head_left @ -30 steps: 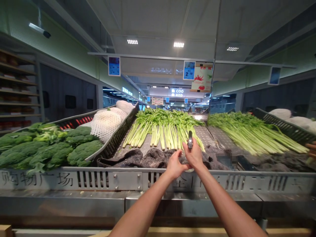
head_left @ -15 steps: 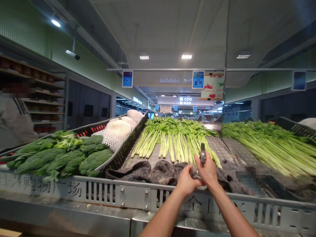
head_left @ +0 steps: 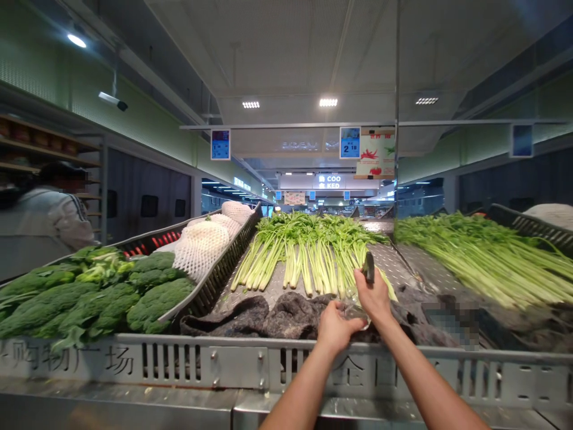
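Both my hands are raised over the front rail (head_left: pixel 250 358) of a metal produce bin. My right hand (head_left: pixel 375 297) is closed round a small dark tool (head_left: pixel 369 266) that sticks up above my fingers. A clear, shiny piece (head_left: pixel 356 310) hangs under that hand; I cannot make out what it is. My left hand (head_left: pixel 335 327) is closed, with its fingertips pinched on the clear piece, touching my right hand. Just beyond them lie dark grey cloths (head_left: pixel 286 313) and rows of long green celery stalks (head_left: pixel 308 251) on the perforated tray.
Broccoli heads (head_left: pixel 102 292) fill the sloped crate at left, with white net-wrapped vegetables (head_left: pixel 203 245) behind them. More green stalks (head_left: pixel 483 257) lie at right past a mirror divider. A person in a light jacket (head_left: pixel 45 221) stands at far left. Price signs (head_left: pixel 350 142) hang overhead.
The view has swung slightly, and the person at far left has come further into view. My hands stay joined on the tool and clear piece, with the tool tilted a little.
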A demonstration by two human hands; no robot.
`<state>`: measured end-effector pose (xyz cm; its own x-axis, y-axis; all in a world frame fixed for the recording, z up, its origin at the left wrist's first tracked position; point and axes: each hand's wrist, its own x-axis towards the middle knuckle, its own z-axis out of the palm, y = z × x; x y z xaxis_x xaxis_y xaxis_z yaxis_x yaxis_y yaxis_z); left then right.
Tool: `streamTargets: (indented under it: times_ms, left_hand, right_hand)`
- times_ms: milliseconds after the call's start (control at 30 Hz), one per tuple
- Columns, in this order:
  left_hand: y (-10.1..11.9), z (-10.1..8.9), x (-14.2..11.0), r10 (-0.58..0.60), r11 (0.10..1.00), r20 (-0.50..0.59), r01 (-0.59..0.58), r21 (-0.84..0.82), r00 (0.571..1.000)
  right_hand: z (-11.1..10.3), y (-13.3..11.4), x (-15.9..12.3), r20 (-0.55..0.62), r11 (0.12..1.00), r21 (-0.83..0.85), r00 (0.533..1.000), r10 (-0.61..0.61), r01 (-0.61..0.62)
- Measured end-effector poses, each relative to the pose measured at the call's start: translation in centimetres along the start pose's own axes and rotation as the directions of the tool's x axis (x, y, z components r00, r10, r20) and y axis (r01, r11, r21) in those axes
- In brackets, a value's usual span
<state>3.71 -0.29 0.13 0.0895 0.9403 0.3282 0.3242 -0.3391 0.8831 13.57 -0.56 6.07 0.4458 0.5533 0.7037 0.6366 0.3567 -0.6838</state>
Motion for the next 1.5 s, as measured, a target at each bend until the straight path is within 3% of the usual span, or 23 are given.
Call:
streamTargets:
  times_ms: [100,400,733,1067,1500]
  left_hand:
    - [-0.3,-0.1,0.2,0.011,0.999,0.018,-0.01,-0.049,1.0]
    - [0.7,-0.9,-0.2,0.083,0.996,-0.021,-0.082,0.022,0.996]
    - [0.1,-1.6,-0.8,0.135,0.961,-0.138,-0.164,-0.224,0.981]
    - [2.9,-4.2,-2.6,0.114,0.979,-0.135,-0.135,-0.154,0.984]
    - [2.5,-6.2,-3.5,0.088,0.99,-0.139,-0.102,-0.096,0.986]
  right_hand:
    - [0.1,-0.1,0.2,0.002,1.0,-0.005,1.0,0.023,-0.023]
    - [0.4,-0.1,-0.3,0.007,0.994,-0.005,0.994,-0.107,0.107]
    - [1.0,-2.4,-0.2,0.023,0.994,-0.012,0.994,-0.11,0.11]
    - [0.0,-5.1,-0.3,0.044,0.999,-0.036,0.999,0.018,-0.016]
    - [1.0,-6.7,-1.7,0.125,0.995,0.011,0.987,-0.102,0.101]
